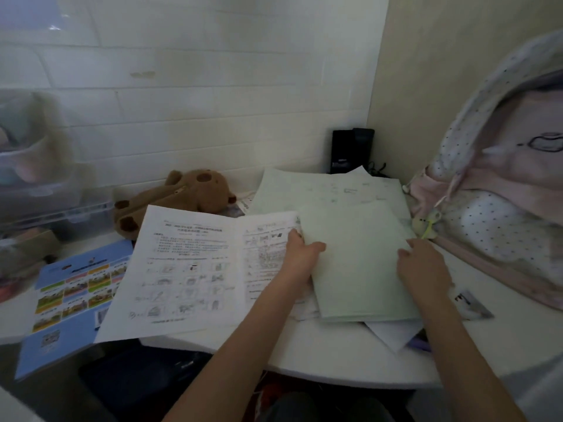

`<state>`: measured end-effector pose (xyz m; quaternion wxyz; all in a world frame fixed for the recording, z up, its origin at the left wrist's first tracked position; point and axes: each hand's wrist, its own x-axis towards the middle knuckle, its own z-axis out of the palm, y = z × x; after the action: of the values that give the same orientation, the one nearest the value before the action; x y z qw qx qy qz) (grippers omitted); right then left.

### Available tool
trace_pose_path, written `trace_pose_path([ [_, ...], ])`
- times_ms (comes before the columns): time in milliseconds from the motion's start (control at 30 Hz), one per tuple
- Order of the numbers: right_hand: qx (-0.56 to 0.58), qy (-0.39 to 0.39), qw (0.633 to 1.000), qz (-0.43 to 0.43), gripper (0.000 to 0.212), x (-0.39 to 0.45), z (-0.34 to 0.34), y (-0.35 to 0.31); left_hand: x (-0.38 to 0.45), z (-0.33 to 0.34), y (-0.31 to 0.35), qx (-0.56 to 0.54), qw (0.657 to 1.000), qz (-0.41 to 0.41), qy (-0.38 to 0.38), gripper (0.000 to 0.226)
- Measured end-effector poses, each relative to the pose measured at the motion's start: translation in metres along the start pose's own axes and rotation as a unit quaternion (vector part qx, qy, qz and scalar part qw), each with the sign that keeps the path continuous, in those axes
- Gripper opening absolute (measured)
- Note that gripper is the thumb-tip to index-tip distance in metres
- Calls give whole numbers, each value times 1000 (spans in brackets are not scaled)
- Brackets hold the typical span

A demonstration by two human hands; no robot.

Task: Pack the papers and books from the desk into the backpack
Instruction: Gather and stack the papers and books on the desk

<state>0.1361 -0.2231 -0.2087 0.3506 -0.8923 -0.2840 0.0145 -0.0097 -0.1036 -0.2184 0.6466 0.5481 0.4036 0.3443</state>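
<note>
A stack of pale green papers [356, 263] lies on the white desk [320, 357], over more green sheets [329, 187] behind it. My left hand [300, 254] grips the stack's left edge, thumb on top. My right hand [422, 269] rests on its right edge with fingers bent over the paper. A large white printed worksheet [189, 272] lies to the left, partly under my left hand. A blue booklet [73, 293] with colour pictures overhangs the desk's left front edge. The pink and white dotted backpack [499, 208] stands at the right, against the wall.
A brown plush toy [173, 202] lies behind the worksheet. Clear plastic storage boxes [39, 178] stand at the far left. A black device [350, 150] with cables sits in the back corner. Loose white sheets [393, 333] and a small card [472, 303] lie near the desk's front right.
</note>
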Motion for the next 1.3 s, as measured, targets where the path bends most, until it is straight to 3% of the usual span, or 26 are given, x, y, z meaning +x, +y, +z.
trace_pose_path([
  [100, -90, 73, 993, 2, 32, -1, 12, 14, -3, 15, -1, -10, 1000, -7, 10, 56],
  [167, -84, 98, 992, 13, 33, 0, 17, 21, -6, 20, 2, -24, 999, -22, 24, 55],
  [300, -31, 114, 993, 9, 35, 7, 17, 30, -5, 20, 12, -98, 993, -57, -14, 32],
  [400, 17, 149, 989, -15, 29, 8, 16, 29, -6, 27, 14, -66, 996, -49, -29, 14],
  [567, 181, 147, 971, -46, 29, 3, 9, 15, -6, 32, 20, 3, 1000, -9, -10, 27],
  [633, 264, 127, 955, -34, 38, 5, -3, 12, -9, 24, 31, -12, 999, 12, -29, 17],
  [733, 416, 23, 909, -29, 49, 13, -26, -1, -15, 12, 62, -32, 995, 83, -50, 11],
  [833, 484, -45, 870, -86, 47, 18, -47, -21, -24, 6, 90, -31, 985, 163, -47, 10],
  [933, 537, -98, 831, -101, 34, 14, -49, -26, -32, -2, 90, -6, 982, 181, -59, 19],
  [1067, 501, -108, 858, -39, 16, 3, -23, -11, -35, -11, 42, 83, 987, 106, -83, 23],
  [1167, 473, -67, 877, -50, 13, 6, -25, -15, -39, -22, 25, 116, 984, 86, -106, 6],
  [1300, 336, -54, 939, -44, 33, 29, -30, -8, -42, -59, 24, 162, 981, 98, -44, 11],
])
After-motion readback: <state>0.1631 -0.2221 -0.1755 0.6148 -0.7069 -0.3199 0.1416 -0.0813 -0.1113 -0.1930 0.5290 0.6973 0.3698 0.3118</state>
